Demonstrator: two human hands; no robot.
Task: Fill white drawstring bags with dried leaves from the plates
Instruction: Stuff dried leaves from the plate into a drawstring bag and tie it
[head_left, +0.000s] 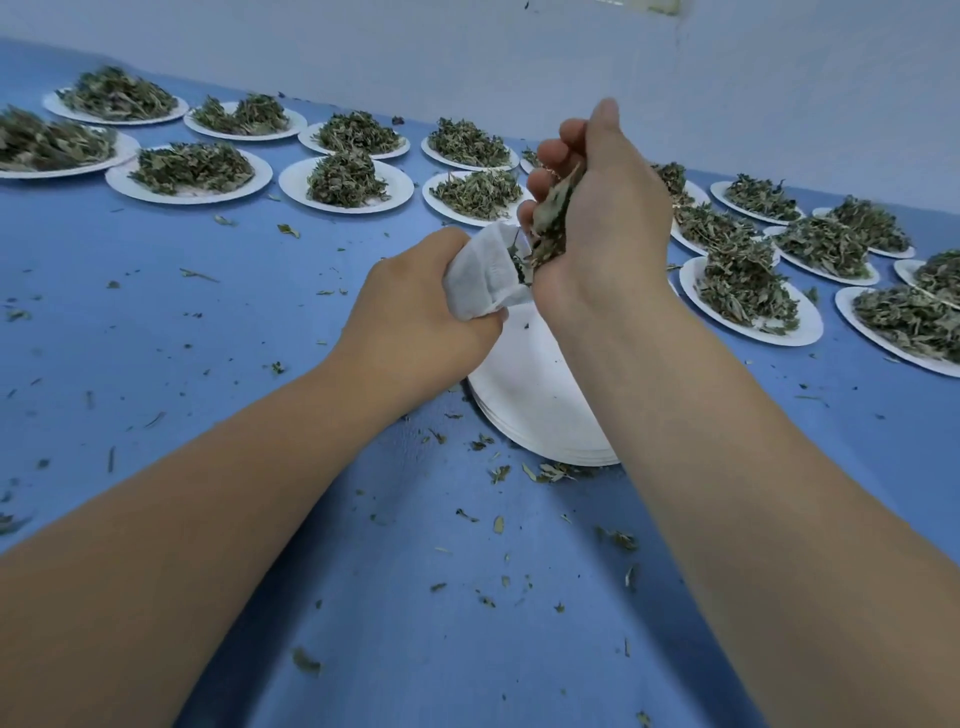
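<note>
Head | left hand (415, 317) grips white bag (488, 280) | right hand (597, 208) clutches dried leaves (548, 223)

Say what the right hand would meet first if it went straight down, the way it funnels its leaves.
Likely the open mouth of the white cloth drawstring bag that the left hand grips; depth is unclear.

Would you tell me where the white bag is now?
Centre of the head view: the left hand grips the white bag above the empty plates, beside the right hand holding leaves.

Blue-covered table (156, 322); plain pale wall (467, 52) behind it.
</note>
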